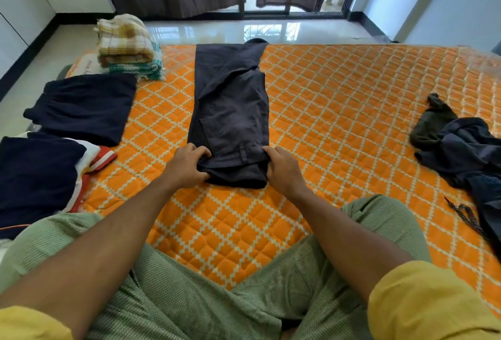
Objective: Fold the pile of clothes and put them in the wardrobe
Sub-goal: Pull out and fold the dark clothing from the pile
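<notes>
**A:** How far along, roughly?

**B:** Past halfway, going by the bed (352, 101). Already folded and parked off to the left of the fingers (200, 154): a navy garment (84, 108), a second navy piece with white and red trim (38, 177) closer in, and a stack of checked towels (124, 38) further out. Not folded yet: a dark crumpled heap (466, 150) well off to the right of the fingers, plus a patterned cord (461, 215) just beside it. Nothing put away as far as can be seen. No wardrobe clearly in shot either, maybe those white panels far left, can't tell.

**A:** And right this second?

**B:** Mid-fold on the dark trousers (230, 112). Laid out lengthwise, running straight away from the fingers to the far edge of the bed, waistband end right between the two hands. Left hand (187, 166) and right hand (284, 170) each on one side of that near end, fingers curled round the doubled-over cloth, so properly gripping it, not pressing flat. Both arms stretched forward, near enough parallel, wrists low over the quilt. Looks like turning the waist end over, or maybe rolling it, hard to call. Guessing another fold or two here, then the heap on the right, then carrying the whole lot to the wardrobe.
</notes>
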